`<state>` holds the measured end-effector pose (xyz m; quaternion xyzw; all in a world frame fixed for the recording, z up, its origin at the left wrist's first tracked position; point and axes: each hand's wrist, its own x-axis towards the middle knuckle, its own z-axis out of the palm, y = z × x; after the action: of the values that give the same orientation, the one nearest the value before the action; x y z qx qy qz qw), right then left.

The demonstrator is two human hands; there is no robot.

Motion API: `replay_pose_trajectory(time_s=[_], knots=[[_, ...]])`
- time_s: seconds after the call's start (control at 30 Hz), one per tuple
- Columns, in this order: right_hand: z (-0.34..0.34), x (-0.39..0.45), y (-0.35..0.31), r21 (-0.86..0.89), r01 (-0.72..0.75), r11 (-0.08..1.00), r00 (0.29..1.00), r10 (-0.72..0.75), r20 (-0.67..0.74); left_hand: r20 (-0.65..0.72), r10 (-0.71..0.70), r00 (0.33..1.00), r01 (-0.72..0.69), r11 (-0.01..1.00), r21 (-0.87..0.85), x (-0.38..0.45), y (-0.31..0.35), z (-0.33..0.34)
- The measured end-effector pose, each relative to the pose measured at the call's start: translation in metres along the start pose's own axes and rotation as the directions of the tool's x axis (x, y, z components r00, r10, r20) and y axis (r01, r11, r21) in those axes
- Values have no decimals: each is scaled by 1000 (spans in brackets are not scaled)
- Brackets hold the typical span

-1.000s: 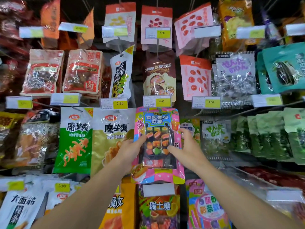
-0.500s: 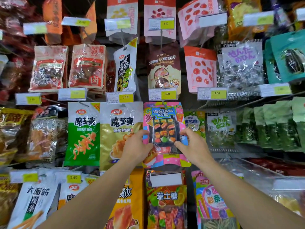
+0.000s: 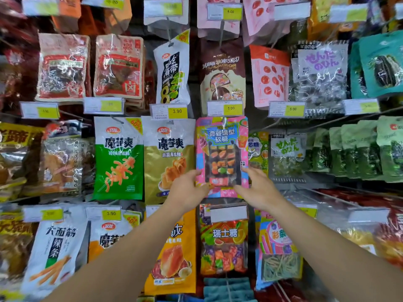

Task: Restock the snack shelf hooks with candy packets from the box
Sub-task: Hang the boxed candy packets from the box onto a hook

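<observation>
Both hands, left point(image 3: 187, 188) and right point(image 3: 256, 190), pinch the pink candy packet point(image 3: 222, 155).

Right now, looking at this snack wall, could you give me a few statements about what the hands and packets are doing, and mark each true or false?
1. Both hands hold the same packet. True: the left hand and right hand grip the lower corners of the pink candy packet.
2. The pink candy packet hangs under a price tag reading 3.90. False: the price tag above it reads 5.00.
3. A gold packet hangs directly left of the pink one. True.
4. The packet below the pink one is plain white. False: the fruit candy packet there is multicoloured.
5. The left hand is empty. False: it holds the pink packet.
</observation>
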<state>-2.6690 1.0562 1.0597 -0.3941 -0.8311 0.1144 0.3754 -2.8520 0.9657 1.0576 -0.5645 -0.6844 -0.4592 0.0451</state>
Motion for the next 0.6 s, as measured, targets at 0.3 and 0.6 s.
replay_pose_trajectory(time_s=[0.3,0.6], knots=[[41,-80,-28,-80,-15,997,1000,15,-1,36,-25,999,29,991,-129,-62,-40,12],[170,-209,8,-209,-138,968,924,202,325,416,-213,884,279,954,-105,-196,-141,61]])
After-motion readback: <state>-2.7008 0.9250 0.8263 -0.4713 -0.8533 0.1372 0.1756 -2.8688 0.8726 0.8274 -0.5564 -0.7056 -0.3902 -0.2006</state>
